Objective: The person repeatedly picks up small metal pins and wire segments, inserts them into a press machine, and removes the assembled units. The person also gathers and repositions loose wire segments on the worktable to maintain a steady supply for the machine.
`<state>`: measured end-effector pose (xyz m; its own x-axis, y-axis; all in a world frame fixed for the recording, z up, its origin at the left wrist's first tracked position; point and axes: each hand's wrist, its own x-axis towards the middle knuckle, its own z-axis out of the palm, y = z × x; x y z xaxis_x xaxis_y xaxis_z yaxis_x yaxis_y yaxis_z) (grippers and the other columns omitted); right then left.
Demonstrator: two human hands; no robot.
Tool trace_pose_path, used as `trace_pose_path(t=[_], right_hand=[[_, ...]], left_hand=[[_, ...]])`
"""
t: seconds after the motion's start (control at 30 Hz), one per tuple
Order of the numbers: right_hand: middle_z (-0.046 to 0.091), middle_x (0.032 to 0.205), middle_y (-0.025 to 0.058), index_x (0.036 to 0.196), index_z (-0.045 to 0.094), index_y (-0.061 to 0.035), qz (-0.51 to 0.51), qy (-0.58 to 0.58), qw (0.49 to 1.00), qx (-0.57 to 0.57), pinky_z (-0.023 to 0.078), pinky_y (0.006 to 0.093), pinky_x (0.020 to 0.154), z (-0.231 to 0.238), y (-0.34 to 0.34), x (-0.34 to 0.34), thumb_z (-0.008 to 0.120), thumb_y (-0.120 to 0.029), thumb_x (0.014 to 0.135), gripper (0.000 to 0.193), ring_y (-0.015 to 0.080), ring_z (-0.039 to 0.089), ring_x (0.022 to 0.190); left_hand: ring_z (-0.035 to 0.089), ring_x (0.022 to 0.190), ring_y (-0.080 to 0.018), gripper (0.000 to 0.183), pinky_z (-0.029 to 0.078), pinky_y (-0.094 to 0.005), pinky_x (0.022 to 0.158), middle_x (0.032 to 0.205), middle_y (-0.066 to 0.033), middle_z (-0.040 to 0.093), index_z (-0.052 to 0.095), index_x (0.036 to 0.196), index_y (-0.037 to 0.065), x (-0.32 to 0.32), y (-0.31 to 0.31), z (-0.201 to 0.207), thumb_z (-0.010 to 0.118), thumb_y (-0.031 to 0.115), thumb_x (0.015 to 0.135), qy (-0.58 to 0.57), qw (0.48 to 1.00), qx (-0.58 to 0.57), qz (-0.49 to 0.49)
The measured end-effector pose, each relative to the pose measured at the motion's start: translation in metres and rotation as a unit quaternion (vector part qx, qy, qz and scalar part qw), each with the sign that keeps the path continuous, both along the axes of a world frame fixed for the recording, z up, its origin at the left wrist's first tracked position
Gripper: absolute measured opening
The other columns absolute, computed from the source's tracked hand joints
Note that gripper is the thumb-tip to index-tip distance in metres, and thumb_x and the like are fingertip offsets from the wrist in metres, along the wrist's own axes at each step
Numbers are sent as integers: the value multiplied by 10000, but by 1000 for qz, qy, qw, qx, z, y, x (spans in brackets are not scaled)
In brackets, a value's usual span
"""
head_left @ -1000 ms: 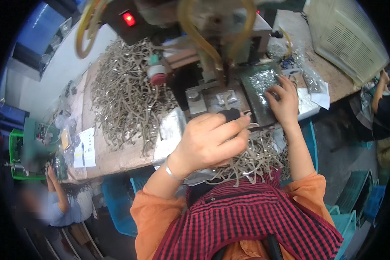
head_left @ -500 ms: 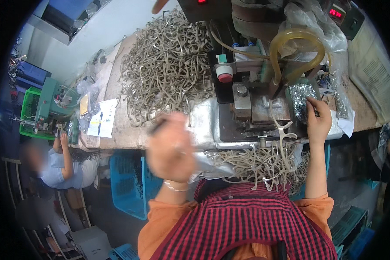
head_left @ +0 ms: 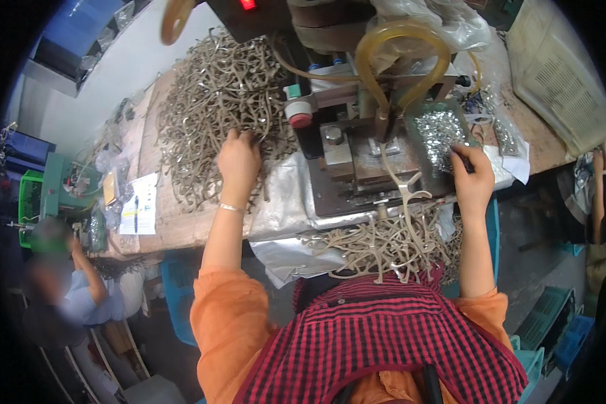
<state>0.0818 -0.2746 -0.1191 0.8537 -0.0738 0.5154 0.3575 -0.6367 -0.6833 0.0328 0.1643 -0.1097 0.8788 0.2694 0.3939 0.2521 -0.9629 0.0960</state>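
My left hand (head_left: 239, 161) reaches into the large heap of curved, forked grey metal pieces (head_left: 212, 101) at the back left. Its fingers are bent down among them, and their tips are partly hidden. My right hand (head_left: 475, 174) is at the right edge of a tray of small shiny metal bits (head_left: 440, 138), thumb and fingers pinched together; anything between them is too small to make out. Between my hands stands a bench press (head_left: 360, 161). One forked metal piece (head_left: 405, 185) sticks out from under its tool toward me.
More forked pieces (head_left: 377, 246) lie at the table's front edge, before my checked apron. A yellow hose (head_left: 400, 30) loops over the press. A pale crate (head_left: 559, 74) stands at the right. At the far left a person (head_left: 91, 289) sits by a green machine (head_left: 67, 182).
My left hand, blurred over the table's front edge before, has moved forward onto the heap. My right hand stays by the tray of bits. The whole view has shifted slightly.
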Motion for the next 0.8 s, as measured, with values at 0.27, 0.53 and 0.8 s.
trace_pose_path(t=[0.27,0.53,0.8], right_hand=[[728,969,84,974,748,9,153,33,985,75,501,279,860,65,22,-19,733,-14,831,146,169,672,933],[696,959,72,1271,560,56,290,126,888,334,513,256,849,77,91,-1,738,13,817,489,122,655,953],[723,1058,104,1339,518,55,296,203,844,399,515,277,874,102,103,-19,728,18,825,557,130,665,979]], left_hand=[[677,980,-396,391,545,-485,823,1118,-189,673,685,1150,75,15,14,-4,739,355,882,46,997,-34,58],[703,948,-379,206,561,-467,813,1003,-173,734,757,1028,134,27,29,15,644,231,885,152,984,-13,91],[669,666,-156,46,547,-248,604,796,-74,666,605,1000,57,-7,34,91,605,86,964,101,721,-685,-24]])
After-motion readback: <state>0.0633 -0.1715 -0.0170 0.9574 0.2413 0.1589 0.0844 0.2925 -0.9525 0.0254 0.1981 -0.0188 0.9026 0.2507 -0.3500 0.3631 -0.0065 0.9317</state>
